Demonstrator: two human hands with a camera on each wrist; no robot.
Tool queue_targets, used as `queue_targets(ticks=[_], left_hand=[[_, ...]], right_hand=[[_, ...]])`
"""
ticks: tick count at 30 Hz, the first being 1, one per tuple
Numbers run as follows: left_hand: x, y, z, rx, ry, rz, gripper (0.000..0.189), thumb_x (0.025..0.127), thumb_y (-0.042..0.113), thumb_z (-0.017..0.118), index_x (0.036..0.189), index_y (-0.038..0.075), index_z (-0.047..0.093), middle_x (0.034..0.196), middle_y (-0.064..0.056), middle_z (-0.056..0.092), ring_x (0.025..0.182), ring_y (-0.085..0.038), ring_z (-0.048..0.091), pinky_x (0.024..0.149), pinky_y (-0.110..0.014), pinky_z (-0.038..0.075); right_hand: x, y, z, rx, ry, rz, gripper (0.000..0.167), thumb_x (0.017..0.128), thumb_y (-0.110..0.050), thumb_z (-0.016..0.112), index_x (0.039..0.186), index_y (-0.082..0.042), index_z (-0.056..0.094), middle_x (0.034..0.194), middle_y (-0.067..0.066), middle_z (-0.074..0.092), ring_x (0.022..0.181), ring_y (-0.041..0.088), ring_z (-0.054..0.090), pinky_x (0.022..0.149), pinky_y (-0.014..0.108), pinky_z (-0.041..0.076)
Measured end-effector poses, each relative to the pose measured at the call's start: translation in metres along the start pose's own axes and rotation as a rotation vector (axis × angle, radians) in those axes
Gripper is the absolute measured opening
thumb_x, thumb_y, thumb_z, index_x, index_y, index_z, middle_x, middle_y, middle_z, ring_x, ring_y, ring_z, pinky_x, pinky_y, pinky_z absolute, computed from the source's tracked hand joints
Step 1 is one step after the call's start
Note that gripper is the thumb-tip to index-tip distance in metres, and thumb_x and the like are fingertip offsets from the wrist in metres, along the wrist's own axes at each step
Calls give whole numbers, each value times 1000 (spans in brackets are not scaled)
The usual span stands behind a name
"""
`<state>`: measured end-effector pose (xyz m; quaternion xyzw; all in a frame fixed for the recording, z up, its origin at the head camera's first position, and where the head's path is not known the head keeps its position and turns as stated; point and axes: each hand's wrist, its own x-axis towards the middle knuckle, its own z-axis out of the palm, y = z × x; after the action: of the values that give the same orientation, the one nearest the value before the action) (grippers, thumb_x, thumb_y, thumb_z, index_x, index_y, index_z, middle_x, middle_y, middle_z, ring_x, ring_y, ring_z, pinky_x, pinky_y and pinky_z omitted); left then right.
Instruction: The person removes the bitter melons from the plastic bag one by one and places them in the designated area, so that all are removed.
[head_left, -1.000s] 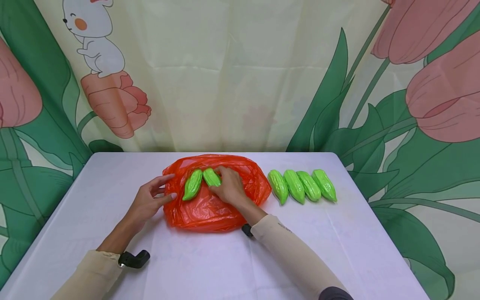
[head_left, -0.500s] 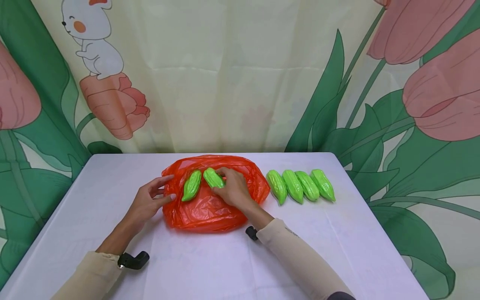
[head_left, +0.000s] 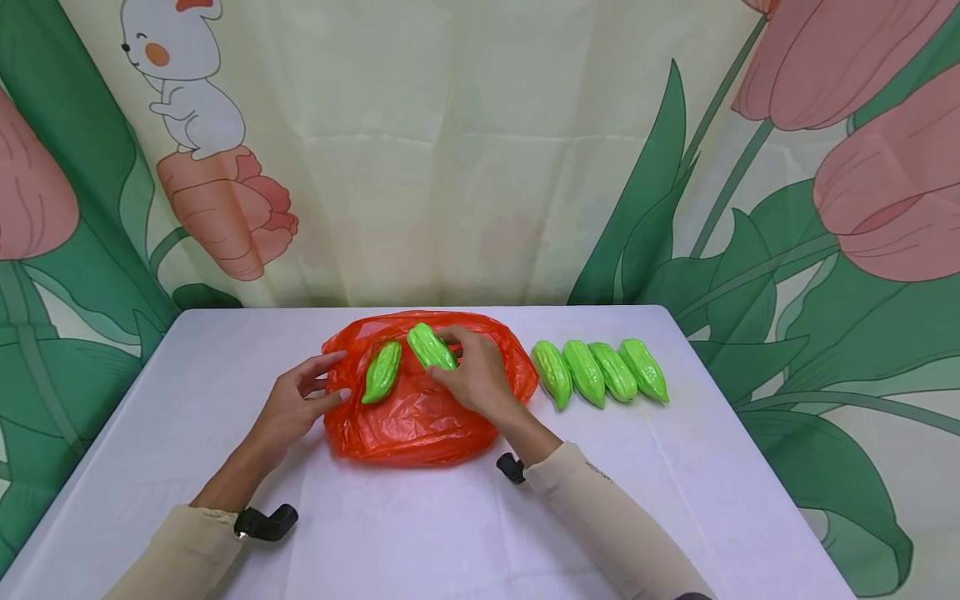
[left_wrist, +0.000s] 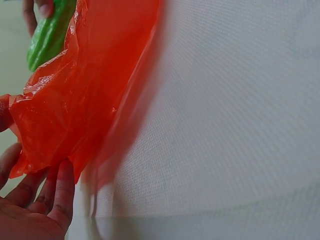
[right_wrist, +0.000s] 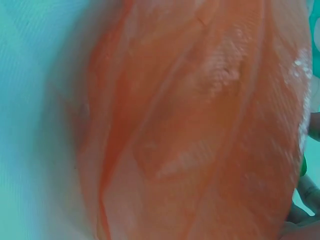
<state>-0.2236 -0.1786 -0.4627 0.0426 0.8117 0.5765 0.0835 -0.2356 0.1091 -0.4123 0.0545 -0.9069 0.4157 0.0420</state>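
Observation:
A red plastic bag (head_left: 420,425) lies spread on the white-covered table. My left hand (head_left: 300,404) holds its left edge between thumb and fingers; in the left wrist view the fingertips (left_wrist: 64,175) meet the crumpled plastic. My right hand (head_left: 474,371) grips a bright green, ridged bitter melon (head_left: 431,345) by its right side, above the bag. Another bitter melon (head_left: 382,372) rests on the red plastic to the left, apart from the held one. The right wrist view is mostly filled by the bag (right_wrist: 200,125), which hides most of that hand.
Several more bitter melons (head_left: 585,372) lie side by side in a row on the table, right of the bag. The white tablecloth (head_left: 390,533) extends in front. A printed curtain (head_left: 480,167) with tulips and a rabbit hangs behind the table's far edge.
The right hand has drawn its bitter melon up and slightly rightward, so more of it shows. The left hand stays at the bag's edge.

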Motion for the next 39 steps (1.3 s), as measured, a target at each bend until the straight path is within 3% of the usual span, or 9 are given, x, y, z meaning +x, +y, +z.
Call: queue_targets(ticks=[14, 39], left_hand=[[0, -1, -1, -15, -10, 10, 67, 101, 20, 74, 162, 18, 46, 160, -20, 48, 135, -38, 54, 86, -16, 57], [1, 0, 0, 1, -3, 1, 68, 101, 21, 74, 162, 18, 45, 160, -21, 47, 135, -39, 53, 85, -17, 59]], right_hand=[[-3, 2, -26, 51, 86, -42, 48, 87, -16, 88, 132, -18, 70, 126, 4, 75, 107, 28, 75, 87, 41, 65], [1, 19, -74, 91, 216, -5, 48, 87, -15, 88, 132, -18, 71, 128, 6, 75, 111, 29, 74, 91, 44, 65]])
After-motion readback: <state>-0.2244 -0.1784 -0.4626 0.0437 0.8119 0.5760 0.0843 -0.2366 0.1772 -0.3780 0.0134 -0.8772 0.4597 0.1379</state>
